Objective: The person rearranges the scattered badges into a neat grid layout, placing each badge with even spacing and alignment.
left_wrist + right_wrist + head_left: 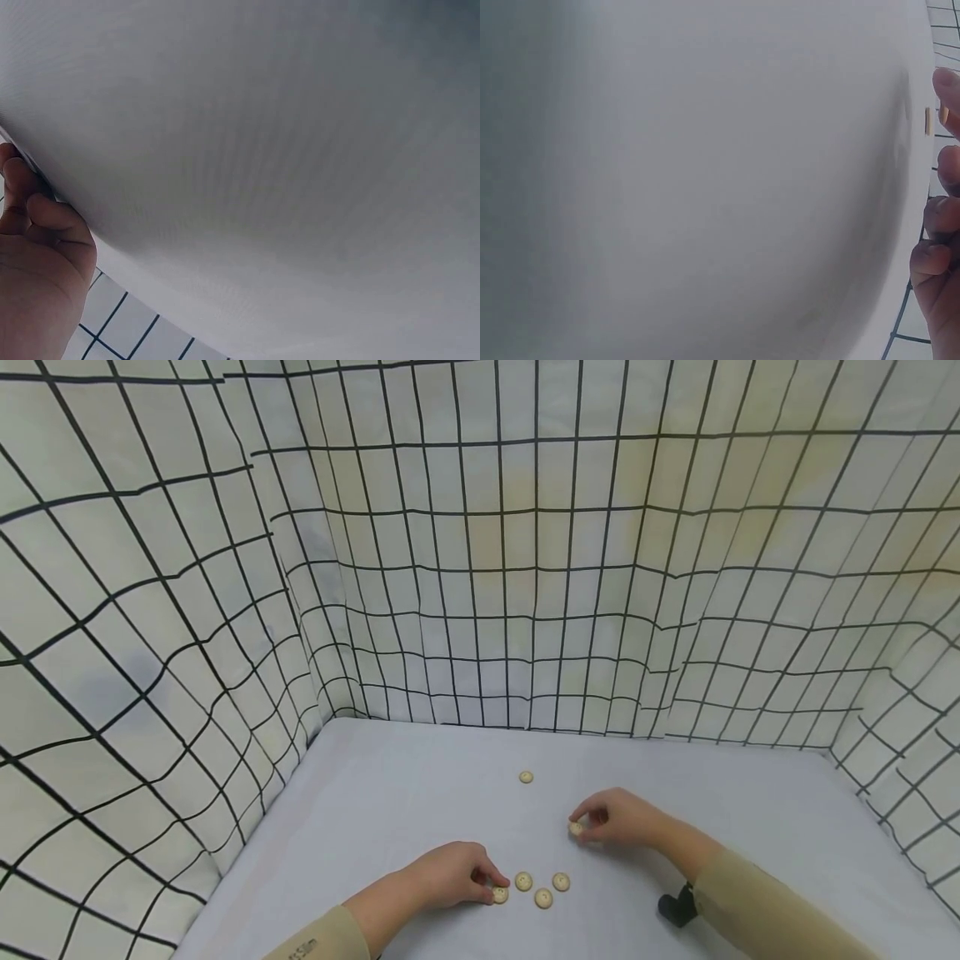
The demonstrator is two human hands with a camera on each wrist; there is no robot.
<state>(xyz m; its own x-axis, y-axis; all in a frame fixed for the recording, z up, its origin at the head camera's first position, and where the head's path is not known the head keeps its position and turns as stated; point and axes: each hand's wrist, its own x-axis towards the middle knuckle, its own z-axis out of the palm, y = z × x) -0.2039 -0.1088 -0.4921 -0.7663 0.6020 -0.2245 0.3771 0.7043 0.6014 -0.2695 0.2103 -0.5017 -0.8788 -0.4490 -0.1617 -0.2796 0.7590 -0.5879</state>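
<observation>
Several small round beige discs, like wooden buttons with markings on their faces, lie on the white table. My left hand (453, 875) pinches one disc (500, 895) between thumb and fingertips at the table surface. Just right of it sit three more: an upper disc (523, 881), a lower disc (543, 898) and a right-hand disc (561, 882). Farther back, my right hand (618, 818) holds another disc (575, 828) between thumb and index finger. In the left wrist view the left hand (45, 255) shows curled fingers; its disc is hidden there.
One lone disc (527, 777) lies toward the back of the table (405, 777). Black netting (536, 568) over white sheeting encloses the back and sides. A dark object (677, 907) shows at the right sleeve (765, 902).
</observation>
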